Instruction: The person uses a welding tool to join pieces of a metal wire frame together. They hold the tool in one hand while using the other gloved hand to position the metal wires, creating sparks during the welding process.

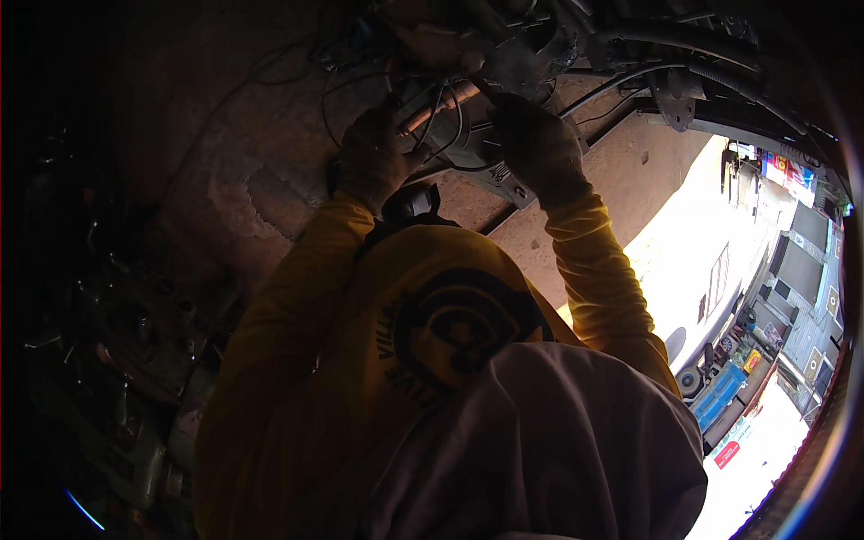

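Note:
Both my arms, in yellow sleeves, reach up to dark machinery (517, 63) with black cables around it. My left hand (371, 157) is curled beside the lower left end of an orange-brown tube (441, 108), its thumb toward the cables; what lies in its fingers is lost in shadow. At the right of the tube my right hand (537, 144) is closed, with a short dark bar (484, 88) at its fingertips. I cannot make out what kind of part that is. Thin black cables (457, 117) loop between the two hands, across the tube.
Thick black hoses (679, 65) arch over the upper right. Under my hands runs a dark metal frame (504, 184) above brown ground (270, 202). Dark metal parts (135, 333) lie in shadow at the left. Sunlit ground, a blue vehicle (720, 396) and wheels show at the right.

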